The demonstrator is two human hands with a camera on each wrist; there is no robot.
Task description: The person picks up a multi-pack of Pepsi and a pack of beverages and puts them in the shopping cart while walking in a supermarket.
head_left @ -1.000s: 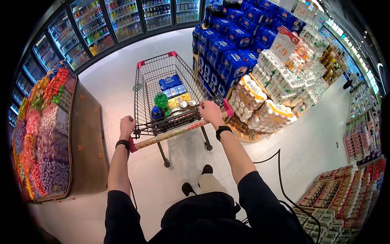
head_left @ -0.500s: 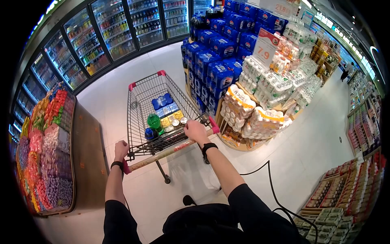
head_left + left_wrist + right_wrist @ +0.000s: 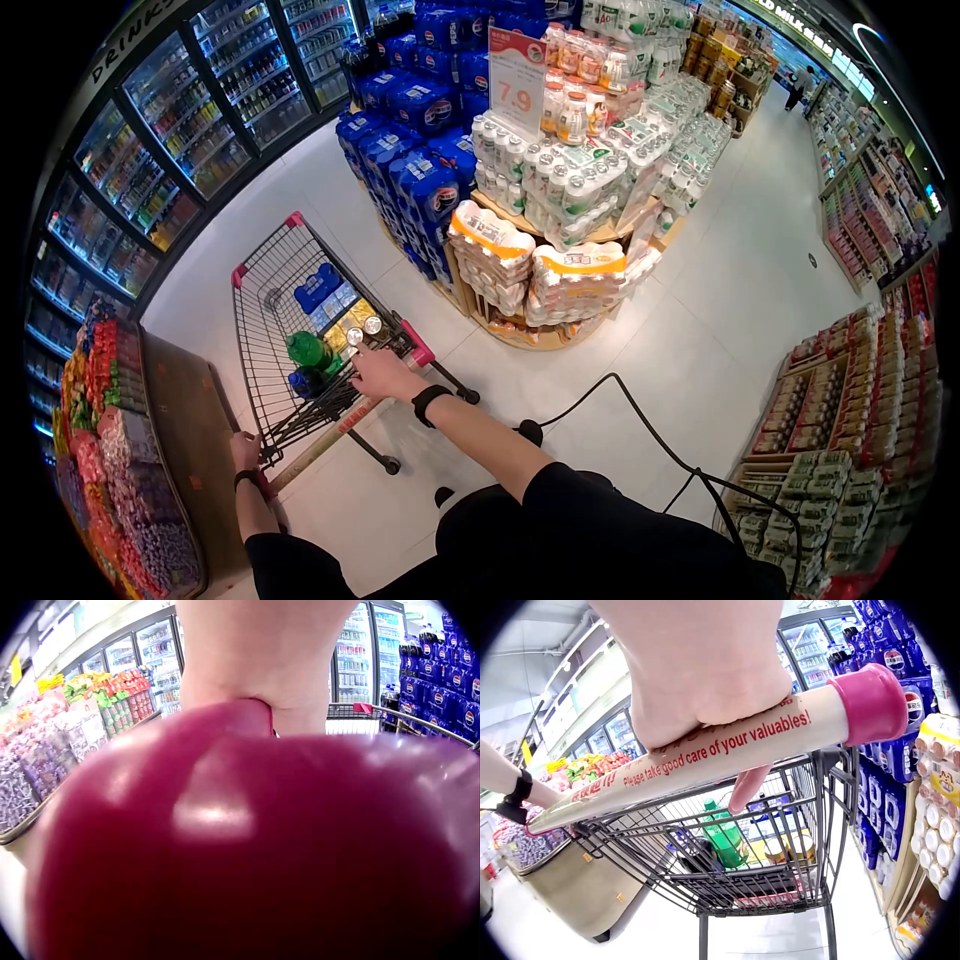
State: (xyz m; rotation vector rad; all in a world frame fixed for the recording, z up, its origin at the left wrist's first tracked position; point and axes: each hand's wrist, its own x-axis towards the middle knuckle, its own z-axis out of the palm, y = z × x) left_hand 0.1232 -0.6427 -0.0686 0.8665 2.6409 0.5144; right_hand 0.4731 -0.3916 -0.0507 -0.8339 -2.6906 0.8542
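Note:
A wire shopping cart stands ahead and to the left in the head view. My right hand grips its push handle toward the right end; a finger shows below the bar in the right wrist view. My left hand holds the handle's left end, beside a pink end cap that fills most of the left wrist view and hides the fingers there. Inside the cart lie a green bottle, a dark bottle with a blue cap, a blue multipack and some cans.
Right of the cart rises a stack of blue Pepsi packs, then white bottle packs on a wooden stand. A candy bin stands close on the left. Drink coolers line the back. A black cable hangs at my right.
The view has swung right, so cart and hands now sit farther left and lower in it. The cart is angled and closer to the candy bin; both hands stay on the handle.

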